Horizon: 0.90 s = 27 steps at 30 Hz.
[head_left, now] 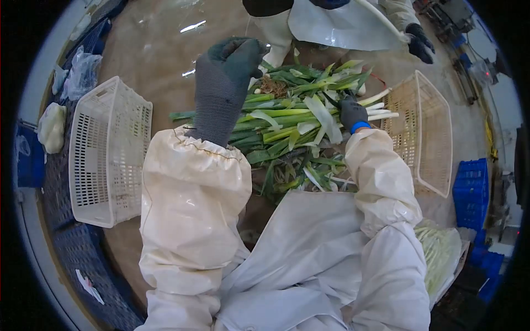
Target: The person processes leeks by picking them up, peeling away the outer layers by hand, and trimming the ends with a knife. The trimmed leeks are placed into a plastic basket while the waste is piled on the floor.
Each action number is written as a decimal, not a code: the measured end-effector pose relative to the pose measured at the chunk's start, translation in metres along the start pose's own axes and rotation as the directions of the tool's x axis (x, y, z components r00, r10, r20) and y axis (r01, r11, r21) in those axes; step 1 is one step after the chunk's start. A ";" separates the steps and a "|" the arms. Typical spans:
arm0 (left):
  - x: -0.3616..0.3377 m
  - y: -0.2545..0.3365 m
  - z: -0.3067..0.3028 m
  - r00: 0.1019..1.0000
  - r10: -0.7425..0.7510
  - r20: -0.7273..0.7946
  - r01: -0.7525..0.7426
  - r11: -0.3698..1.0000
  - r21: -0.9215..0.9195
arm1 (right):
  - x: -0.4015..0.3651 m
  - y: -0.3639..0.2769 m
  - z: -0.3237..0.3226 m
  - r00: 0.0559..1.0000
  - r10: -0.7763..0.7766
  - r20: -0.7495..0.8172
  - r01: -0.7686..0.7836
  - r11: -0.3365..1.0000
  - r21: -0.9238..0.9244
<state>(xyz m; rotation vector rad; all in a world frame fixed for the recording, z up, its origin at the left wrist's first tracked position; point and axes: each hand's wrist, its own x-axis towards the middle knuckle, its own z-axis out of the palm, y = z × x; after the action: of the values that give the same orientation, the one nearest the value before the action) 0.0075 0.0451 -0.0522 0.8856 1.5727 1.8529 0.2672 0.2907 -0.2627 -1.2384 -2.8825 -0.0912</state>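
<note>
My left hand [236, 58], in a grey-green glove with a ribbed cuff, is raised over the far left of the leek pile. Its fingers are curled closed, and what they hold, if anything, I cannot make out. Long green leeks [279, 120] lie in a heap before me, their white ends pointing right. Over those white stalks, my right hand [352, 110] is closed, in a dark glove with a blue band at the wrist. A thin, dark blade-like tool [330, 100] juts leftward from its fingers. Loose peeled leaves [320, 118] lie across the stalks, with brown roots [273, 86] at the far side.
A white slatted crate [110, 149] stands left of the heap, a cream crate [432, 138] right of it. Opposite, a person in a white apron [342, 25] stands with a gloved hand [420, 44] at the right. A bag of pale stalks [439, 251] sits at my lower right.
</note>
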 end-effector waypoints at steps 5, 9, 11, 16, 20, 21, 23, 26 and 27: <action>0.003 -0.007 0.001 0.999 0.002 0.033 -0.001 0.999 -0.038 | -0.008 0.000 -0.053 0.977 0.023 -0.214 0.015 0.984 0.176; -0.004 0.004 0.005 0.984 -0.084 0.157 0.097 0.992 -0.080 | -0.021 -0.011 -0.130 0.945 0.042 -0.324 0.050 0.961 0.271; -0.006 0.002 0.005 0.946 -0.125 0.300 0.170 0.977 -0.127 | -0.037 -0.025 -0.173 0.955 0.102 -0.279 -0.005 0.944 0.330; -0.025 -0.001 0.021 0.853 -0.268 0.447 0.314 0.949 -0.030 | -0.073 -0.053 -0.221 0.926 0.183 -0.332 -0.037 0.916 0.400; -0.024 -0.030 0.033 0.908 -0.180 0.377 0.115 0.975 0.191 | -0.087 -0.073 -0.219 0.893 0.270 -0.361 0.076 0.700 0.710; -0.026 -0.034 0.037 0.929 -0.107 0.354 0.017 0.968 0.250 | -0.086 -0.076 -0.212 0.894 0.292 -0.341 0.103 0.605 0.789; -0.032 -0.045 0.044 0.942 0.124 0.311 -0.212 0.940 0.268 | -0.086 -0.090 -0.213 0.915 0.372 -0.156 -0.001 0.391 0.921; -0.035 -0.031 0.052 0.947 0.192 0.258 -0.273 0.904 0.329 | -0.093 -0.103 -0.218 0.952 0.283 -0.116 0.042 0.254 0.966; -0.033 -0.030 0.053 0.957 0.150 0.248 -0.225 0.924 0.308 | -0.097 -0.110 -0.225 0.952 0.296 -0.076 0.021 0.182 0.983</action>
<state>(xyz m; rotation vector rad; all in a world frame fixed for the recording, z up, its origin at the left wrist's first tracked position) 0.0689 0.0583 -0.0808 1.3893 1.7364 1.5652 0.2499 0.1321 -0.0460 -0.9701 -1.7435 1.3088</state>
